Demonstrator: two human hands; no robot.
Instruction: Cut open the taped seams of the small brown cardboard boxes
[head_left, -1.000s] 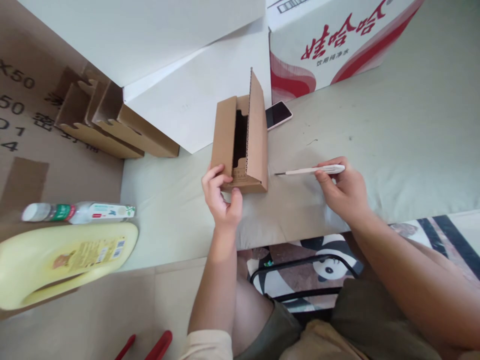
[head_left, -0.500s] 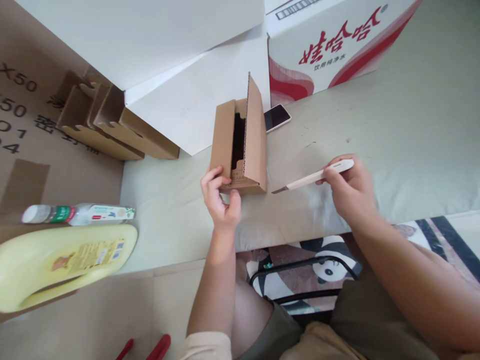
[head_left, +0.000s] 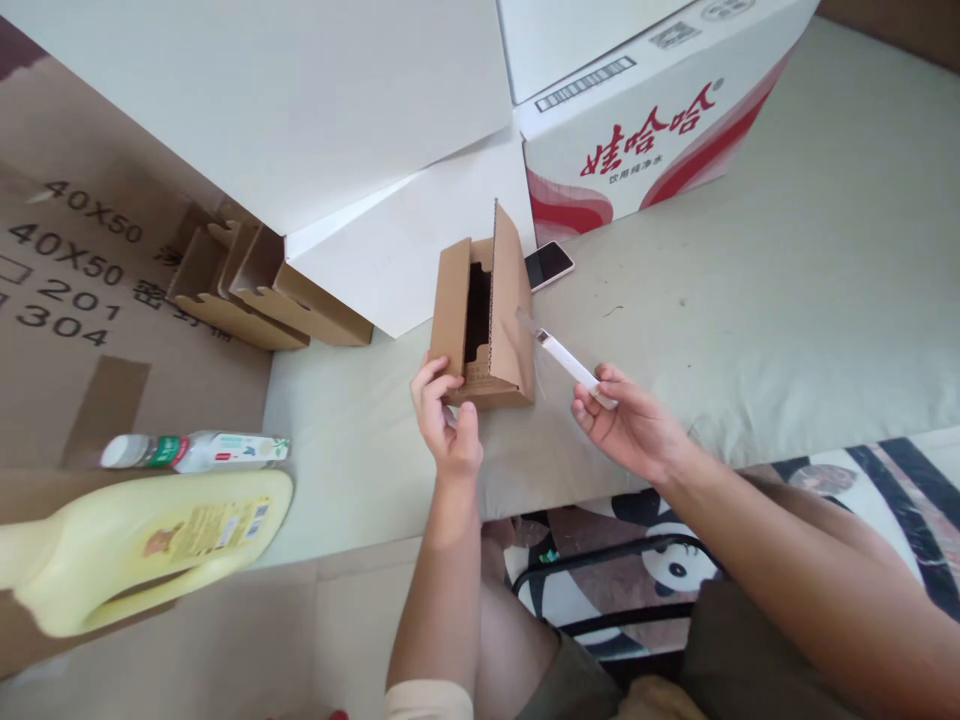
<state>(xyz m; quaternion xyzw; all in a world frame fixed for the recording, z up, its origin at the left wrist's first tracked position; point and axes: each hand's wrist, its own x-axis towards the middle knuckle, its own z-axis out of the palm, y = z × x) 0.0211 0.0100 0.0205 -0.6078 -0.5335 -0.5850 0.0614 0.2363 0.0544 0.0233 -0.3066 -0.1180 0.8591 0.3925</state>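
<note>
A small brown cardboard box [head_left: 511, 310] stands on the pale cloth-covered surface, its two top flaps parted around a dark gap. My left hand [head_left: 451, 425] grips the box's near left corner, fingers on the left flap and thumb at the front. In my right hand [head_left: 626, 415] is a white utility knife [head_left: 570, 362], pinched near its rear end. Its blade is out and points up and left, close to the right side of the box. Whether the blade touches the cardboard I cannot tell.
Behind the box lies a phone [head_left: 551, 266], near a large white box [head_left: 352, 150] and a red-and-white carton [head_left: 645, 150]. Folded cardboard pieces [head_left: 315, 305], a clear bottle [head_left: 225, 450] and a yellow jug [head_left: 157, 540] are at left. A panda-print mat [head_left: 555, 600] lies below.
My right hand has moved left, and the utility knife has swung from pointing down-left to pointing up-left, nearer the box. My left hand keeps its grip. The view has shifted slightly.
</note>
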